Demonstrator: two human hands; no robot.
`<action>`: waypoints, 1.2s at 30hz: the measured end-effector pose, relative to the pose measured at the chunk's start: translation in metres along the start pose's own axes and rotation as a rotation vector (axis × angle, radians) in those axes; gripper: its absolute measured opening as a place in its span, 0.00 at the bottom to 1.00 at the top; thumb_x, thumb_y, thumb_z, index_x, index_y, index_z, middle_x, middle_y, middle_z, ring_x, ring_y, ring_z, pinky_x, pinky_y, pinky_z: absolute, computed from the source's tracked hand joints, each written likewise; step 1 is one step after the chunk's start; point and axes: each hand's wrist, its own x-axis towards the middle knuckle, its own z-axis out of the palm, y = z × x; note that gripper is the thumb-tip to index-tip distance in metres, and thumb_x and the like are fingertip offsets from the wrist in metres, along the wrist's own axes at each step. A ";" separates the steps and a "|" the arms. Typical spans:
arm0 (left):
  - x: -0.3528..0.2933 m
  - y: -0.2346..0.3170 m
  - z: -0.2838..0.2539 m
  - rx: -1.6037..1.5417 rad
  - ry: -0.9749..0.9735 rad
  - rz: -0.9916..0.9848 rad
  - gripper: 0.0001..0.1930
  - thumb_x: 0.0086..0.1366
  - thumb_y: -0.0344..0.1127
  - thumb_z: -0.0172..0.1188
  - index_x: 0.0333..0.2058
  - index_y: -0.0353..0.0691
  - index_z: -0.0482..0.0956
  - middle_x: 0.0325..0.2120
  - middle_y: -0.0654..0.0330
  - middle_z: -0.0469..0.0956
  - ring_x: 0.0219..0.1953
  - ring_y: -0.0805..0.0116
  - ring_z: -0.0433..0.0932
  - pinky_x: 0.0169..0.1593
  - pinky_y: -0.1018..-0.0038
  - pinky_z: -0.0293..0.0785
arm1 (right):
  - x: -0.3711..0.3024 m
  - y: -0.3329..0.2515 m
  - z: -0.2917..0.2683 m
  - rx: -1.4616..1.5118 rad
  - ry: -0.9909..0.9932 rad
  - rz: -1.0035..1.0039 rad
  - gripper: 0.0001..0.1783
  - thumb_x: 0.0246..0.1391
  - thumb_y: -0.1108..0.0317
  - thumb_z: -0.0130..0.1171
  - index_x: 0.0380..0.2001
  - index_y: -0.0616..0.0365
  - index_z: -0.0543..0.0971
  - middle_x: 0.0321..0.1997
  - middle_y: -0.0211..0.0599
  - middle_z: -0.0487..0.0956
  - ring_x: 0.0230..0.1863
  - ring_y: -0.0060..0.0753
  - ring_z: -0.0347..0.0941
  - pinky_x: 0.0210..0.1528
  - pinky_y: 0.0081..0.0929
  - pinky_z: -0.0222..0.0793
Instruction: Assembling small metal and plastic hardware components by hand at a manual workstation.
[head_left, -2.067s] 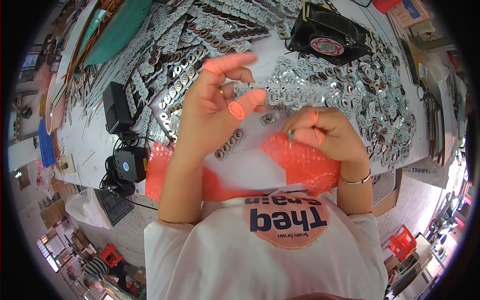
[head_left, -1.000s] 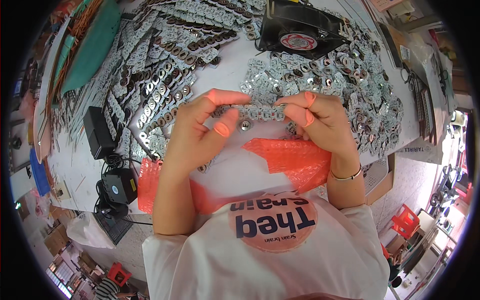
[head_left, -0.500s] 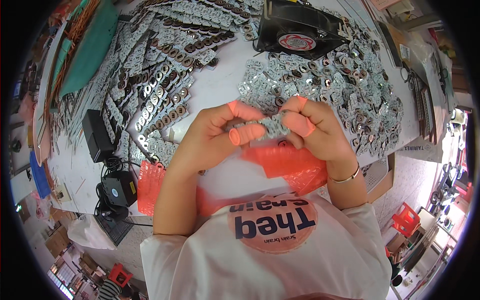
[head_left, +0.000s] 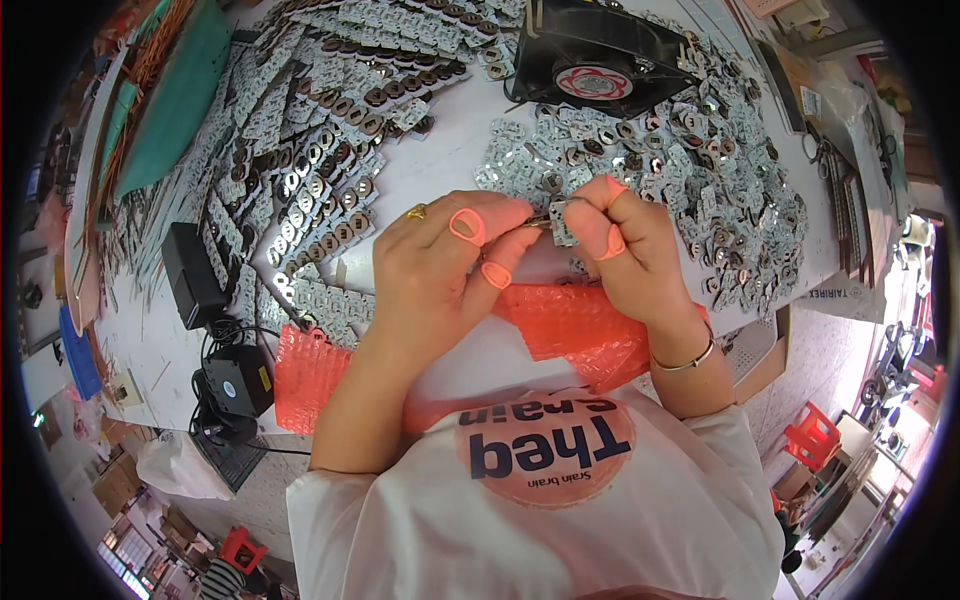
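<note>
Both my hands meet over the middle of the table, with orange finger cots on thumbs and forefingers. My left hand (head_left: 430, 265) is closed, back turned up, pinching a thin strip whose edge (head_left: 541, 222) shows past the fingertips. Most of that strip is hidden by the fingers. Beside it, my right hand (head_left: 635, 245) pinches a small whitish square board piece (head_left: 562, 225) between thumb and forefinger. I cannot tell whether strip and piece are still joined. Red bubble wrap (head_left: 570, 325) lies on the table just below the hands.
Loose square pieces with round metal discs (head_left: 720, 190) heap up at the right. Strips of joined pieces (head_left: 330, 110) lie at the left. A black fan (head_left: 600, 60) stands at the back. Black power adapters (head_left: 240, 380) with cables sit left, near a green tray-like thing (head_left: 180, 110).
My left hand has rolled over, so its back now faces up and hides most of the strip. My right hand has shifted slightly right, and the piece between the hands has turned.
</note>
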 end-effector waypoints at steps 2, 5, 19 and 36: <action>0.000 0.001 0.002 -0.024 0.018 -0.037 0.11 0.48 0.28 0.68 0.31 0.40 0.77 0.28 0.61 0.80 0.24 0.67 0.77 0.26 0.75 0.70 | 0.000 -0.007 0.000 -0.005 0.012 0.049 0.09 0.58 0.68 0.53 0.29 0.63 0.72 0.19 0.28 0.67 0.20 0.17 0.58 0.23 0.16 0.58; 0.002 0.003 0.003 -0.071 0.032 -0.073 0.10 0.49 0.29 0.67 0.31 0.40 0.77 0.28 0.62 0.80 0.23 0.67 0.77 0.26 0.75 0.70 | 0.000 -0.009 0.001 0.153 0.110 0.191 0.08 0.58 0.69 0.53 0.29 0.63 0.72 0.19 0.29 0.67 0.21 0.18 0.58 0.23 0.17 0.59; 0.000 0.007 0.006 -0.090 0.013 -0.082 0.11 0.54 0.22 0.63 0.38 0.35 0.77 0.31 0.54 0.79 0.29 0.67 0.79 0.29 0.78 0.75 | 0.000 -0.006 0.003 0.225 0.049 0.125 0.09 0.61 0.65 0.51 0.31 0.59 0.71 0.19 0.19 0.62 0.16 0.09 0.54 0.17 0.12 0.48; -0.002 0.006 0.006 -0.127 -0.174 -0.253 0.13 0.56 0.24 0.62 0.41 0.33 0.75 0.33 0.56 0.79 0.34 0.68 0.78 0.35 0.78 0.74 | 0.007 0.002 -0.027 -0.233 0.049 0.059 0.08 0.55 0.69 0.58 0.35 0.62 0.81 0.17 0.25 0.71 0.18 0.14 0.63 0.20 0.15 0.58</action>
